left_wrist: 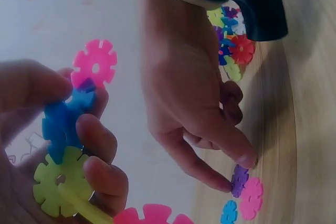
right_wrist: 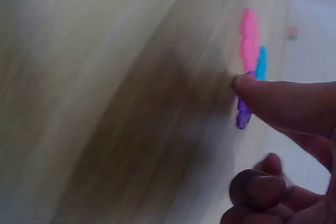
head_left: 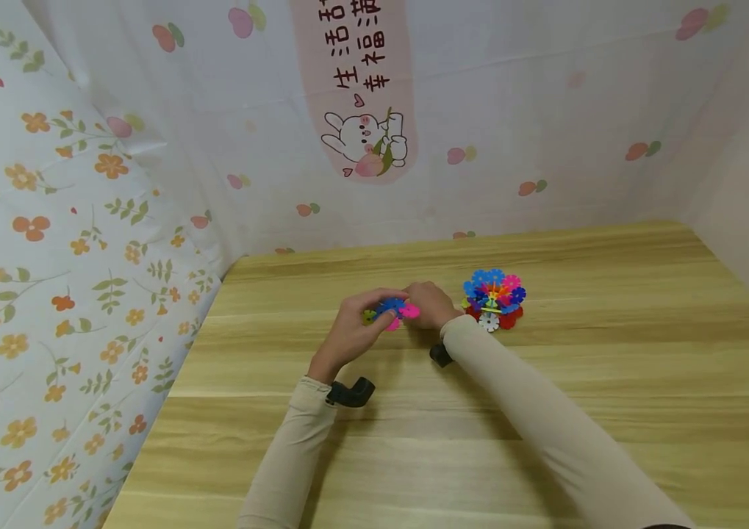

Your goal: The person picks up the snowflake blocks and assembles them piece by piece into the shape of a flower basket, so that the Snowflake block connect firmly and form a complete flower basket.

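Note:
My left hand grips several joined plastic snowflake discs above the table. In the left wrist view, blue discs lie between its thumb and fingers, with a pink disc at one end and a yellow-green disc at the other. My right hand reaches down to the tabletop beyond the left one. Its thumb and index finger pinch a purple snowflake disc by the edges. Touching or overlapping that disc is a pink disc, with a small blue disc beside them.
Right of my right hand, a round multicoloured cluster of joined discs stands on the wooden table. A printed white cloth hangs behind the table's back edge, and a floral cloth hangs along the left.

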`<action>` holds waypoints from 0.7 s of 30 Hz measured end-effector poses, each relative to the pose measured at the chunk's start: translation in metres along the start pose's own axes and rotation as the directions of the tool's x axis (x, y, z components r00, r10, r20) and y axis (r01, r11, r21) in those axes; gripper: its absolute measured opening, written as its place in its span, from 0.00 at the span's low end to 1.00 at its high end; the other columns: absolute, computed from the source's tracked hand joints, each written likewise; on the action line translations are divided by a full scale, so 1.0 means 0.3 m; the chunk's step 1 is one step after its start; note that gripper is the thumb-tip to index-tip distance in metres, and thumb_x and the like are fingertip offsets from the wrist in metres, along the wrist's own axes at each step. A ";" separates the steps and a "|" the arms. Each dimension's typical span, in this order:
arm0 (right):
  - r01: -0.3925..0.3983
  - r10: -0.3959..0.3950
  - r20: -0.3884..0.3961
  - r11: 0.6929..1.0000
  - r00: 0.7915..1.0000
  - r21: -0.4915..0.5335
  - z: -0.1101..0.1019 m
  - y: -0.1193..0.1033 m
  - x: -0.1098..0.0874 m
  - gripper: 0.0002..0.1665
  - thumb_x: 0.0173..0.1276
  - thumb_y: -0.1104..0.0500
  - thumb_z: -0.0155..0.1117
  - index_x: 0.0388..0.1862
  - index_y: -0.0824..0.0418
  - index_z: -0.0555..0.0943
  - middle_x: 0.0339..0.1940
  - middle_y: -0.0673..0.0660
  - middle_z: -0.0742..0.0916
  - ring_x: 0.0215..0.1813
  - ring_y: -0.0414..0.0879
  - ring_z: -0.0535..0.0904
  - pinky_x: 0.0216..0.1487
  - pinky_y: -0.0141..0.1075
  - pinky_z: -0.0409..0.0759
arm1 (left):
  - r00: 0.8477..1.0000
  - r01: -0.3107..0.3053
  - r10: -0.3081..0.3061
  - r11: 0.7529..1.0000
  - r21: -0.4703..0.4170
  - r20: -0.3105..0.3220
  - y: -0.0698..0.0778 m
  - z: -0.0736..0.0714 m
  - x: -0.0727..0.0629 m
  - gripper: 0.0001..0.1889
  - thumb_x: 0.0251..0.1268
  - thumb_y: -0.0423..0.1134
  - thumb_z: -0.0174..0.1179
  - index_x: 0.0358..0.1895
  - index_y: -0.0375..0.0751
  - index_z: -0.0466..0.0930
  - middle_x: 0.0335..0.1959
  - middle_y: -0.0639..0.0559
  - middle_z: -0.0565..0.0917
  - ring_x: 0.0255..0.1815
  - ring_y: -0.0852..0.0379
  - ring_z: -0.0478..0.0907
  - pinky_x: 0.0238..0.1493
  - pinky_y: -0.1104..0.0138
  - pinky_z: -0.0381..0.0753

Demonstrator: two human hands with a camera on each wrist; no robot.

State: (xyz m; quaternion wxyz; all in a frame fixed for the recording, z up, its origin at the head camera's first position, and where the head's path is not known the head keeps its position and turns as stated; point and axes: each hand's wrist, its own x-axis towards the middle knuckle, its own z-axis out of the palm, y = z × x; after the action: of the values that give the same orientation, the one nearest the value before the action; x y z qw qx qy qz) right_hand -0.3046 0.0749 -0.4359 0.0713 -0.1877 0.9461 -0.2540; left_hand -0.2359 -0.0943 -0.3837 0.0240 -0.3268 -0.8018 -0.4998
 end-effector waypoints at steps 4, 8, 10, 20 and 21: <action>-0.007 0.008 0.018 0.999 1.000 -0.034 0.010 0.010 0.010 0.16 0.59 0.62 0.63 0.47 0.63 0.82 0.39 0.58 0.85 0.45 0.53 0.78 0.46 0.44 0.77 | 1.000 0.000 0.000 1.000 -0.007 0.001 0.017 -0.003 -0.008 0.14 0.65 0.26 0.53 0.53 0.33 0.78 0.51 0.43 0.80 0.46 0.49 0.77 0.46 0.58 0.75; -0.033 0.035 0.113 0.999 0.993 -0.018 -0.001 0.024 0.010 0.11 0.55 0.64 0.67 0.37 0.65 0.79 0.30 0.55 0.81 0.34 0.49 0.73 0.37 0.40 0.73 | 1.000 -0.004 0.005 1.000 -0.021 0.006 0.011 -0.001 -0.009 0.14 0.65 0.27 0.54 0.53 0.35 0.78 0.49 0.44 0.80 0.42 0.49 0.78 0.43 0.57 0.76; -0.065 0.063 0.160 0.998 0.985 0.009 -0.008 0.028 0.001 0.12 0.53 0.65 0.69 0.35 0.65 0.77 0.30 0.55 0.80 0.32 0.49 0.72 0.35 0.39 0.72 | 1.000 -0.010 0.010 0.999 -0.038 0.012 0.002 0.001 -0.012 0.14 0.65 0.28 0.55 0.53 0.35 0.78 0.47 0.43 0.81 0.39 0.49 0.78 0.41 0.57 0.77; 0.060 -0.085 0.046 0.917 0.995 0.394 -0.052 0.093 -0.154 0.10 0.56 0.69 0.66 0.36 0.61 0.78 0.28 0.54 0.81 0.29 0.46 0.76 0.30 0.36 0.76 | 1.000 0.000 0.001 0.999 -0.052 0.013 -0.013 0.024 -0.017 0.12 0.61 0.33 0.62 0.48 0.39 0.79 0.42 0.46 0.82 0.36 0.53 0.78 0.37 0.61 0.79; 0.075 -0.092 0.019 0.900 0.996 0.430 -0.059 0.100 -0.173 0.08 0.57 0.69 0.65 0.36 0.60 0.79 0.29 0.53 0.82 0.29 0.46 0.77 0.30 0.37 0.77 | 1.000 0.000 0.000 0.999 -0.052 0.010 -0.012 0.024 -0.017 0.12 0.60 0.34 0.62 0.47 0.39 0.79 0.41 0.46 0.83 0.35 0.54 0.78 0.36 0.62 0.79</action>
State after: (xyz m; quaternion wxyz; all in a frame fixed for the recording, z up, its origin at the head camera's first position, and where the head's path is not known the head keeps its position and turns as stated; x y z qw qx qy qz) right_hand -0.2705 0.1272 -0.4338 0.1183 -0.2127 0.8566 -0.4550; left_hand -0.2318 -0.0918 -0.3920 0.0116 -0.3296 -0.7888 -0.5187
